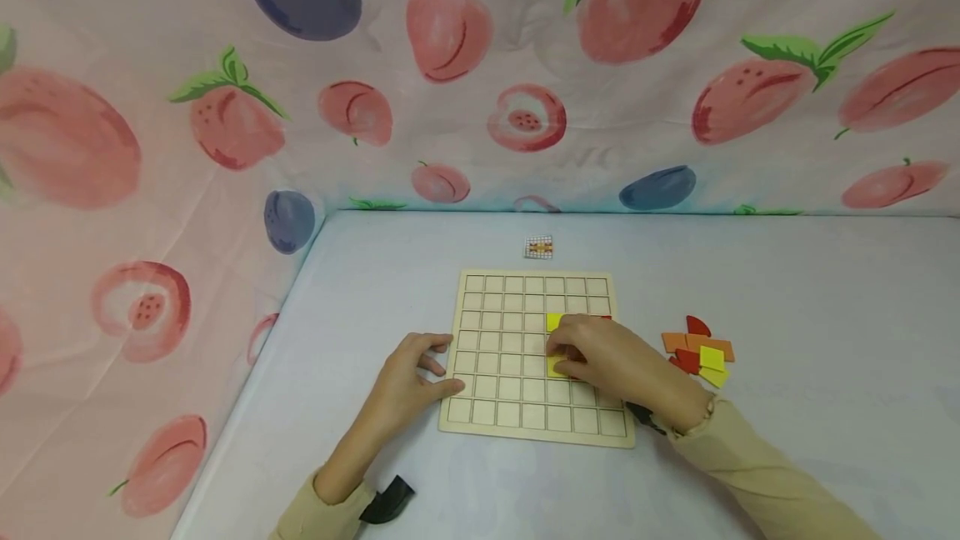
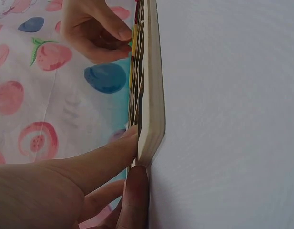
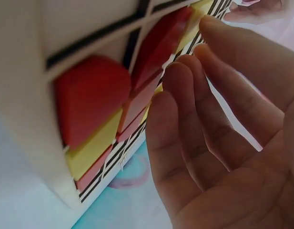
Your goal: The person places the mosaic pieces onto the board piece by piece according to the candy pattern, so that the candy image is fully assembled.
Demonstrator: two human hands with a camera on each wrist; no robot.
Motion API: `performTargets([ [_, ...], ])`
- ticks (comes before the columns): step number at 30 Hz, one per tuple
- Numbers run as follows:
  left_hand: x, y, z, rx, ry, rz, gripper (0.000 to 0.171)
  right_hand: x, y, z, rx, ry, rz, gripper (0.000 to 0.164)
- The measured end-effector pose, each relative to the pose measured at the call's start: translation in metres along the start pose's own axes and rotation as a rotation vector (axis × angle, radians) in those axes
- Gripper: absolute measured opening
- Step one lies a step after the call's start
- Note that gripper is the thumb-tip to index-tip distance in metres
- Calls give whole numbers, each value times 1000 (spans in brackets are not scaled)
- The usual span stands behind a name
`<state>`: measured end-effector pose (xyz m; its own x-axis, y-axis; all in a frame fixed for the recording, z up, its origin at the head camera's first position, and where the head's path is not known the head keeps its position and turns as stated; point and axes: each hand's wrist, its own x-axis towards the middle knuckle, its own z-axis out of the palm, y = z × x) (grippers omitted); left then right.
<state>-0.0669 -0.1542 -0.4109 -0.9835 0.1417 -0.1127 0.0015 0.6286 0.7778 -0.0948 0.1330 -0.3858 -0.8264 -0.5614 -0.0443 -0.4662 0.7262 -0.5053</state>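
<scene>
A pale wooden grid board (image 1: pixel 497 390) lies on the white table. My left hand (image 1: pixel 408 382) rests at its left edge, thumb and fingertips spread along the rim. Over the board's right half, my right hand (image 1: pixel 603 357) bends loosely down, thumb tip touching a yellow tile (image 1: pixel 557 367) set in a cell. A second yellow tile (image 1: pixel 554 321) shows just beyond the fingers. In the right wrist view, a rounded red tile (image 3: pixel 89 102), a yellow tile (image 3: pixel 96 145) and an orange tile (image 3: pixel 137 107) fill cells beside my fingers. My right palm hides part of these in the head view.
Right of the board lies a loose pile of orange tiles (image 1: pixel 696 343), yellow tiles (image 1: pixel 712 357) and red tiles (image 1: pixel 698 326). A small pattern card (image 1: pixel 538 247) sits behind the board. Fruit-printed cloth (image 1: pixel 450 132) walls off the back and left.
</scene>
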Motion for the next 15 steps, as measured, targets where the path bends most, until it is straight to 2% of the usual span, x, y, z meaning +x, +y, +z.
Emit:
performTargets([
  [7,0,1,0,2,0,6,59,-12,10,-9,-62,72,-17,16],
  [15,0,1,0,6,0,7,59,-28,26,-23,-116,79,-2,22],
])
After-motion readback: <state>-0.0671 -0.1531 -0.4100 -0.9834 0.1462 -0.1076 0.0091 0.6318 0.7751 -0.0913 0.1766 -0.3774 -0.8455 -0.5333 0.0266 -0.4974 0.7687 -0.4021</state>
